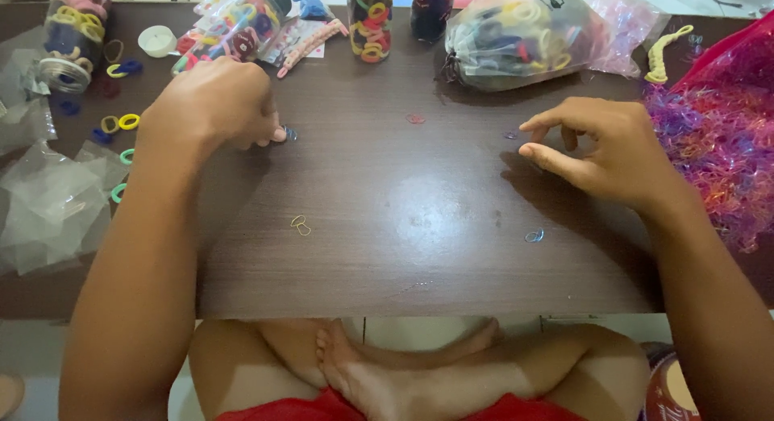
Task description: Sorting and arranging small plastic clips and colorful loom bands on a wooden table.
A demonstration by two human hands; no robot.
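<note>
A dark brown wooden table (387, 252) carries everything. Small elastic bands lie loose on it: a yellow one (300, 224), a blue one (534, 236), a red one (414, 118). At the far edge stand jars of hair ties (369, 18) and a clear bag (520, 38). Empty plastic wrappers (44, 203) lie at the left.

Dark brown wooden table (419, 252) over pale tiled floor (32, 348)

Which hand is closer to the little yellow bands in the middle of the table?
The left hand. It sits up and to the left of the yellow bands. The right hand is far across the table on the other side.
</note>
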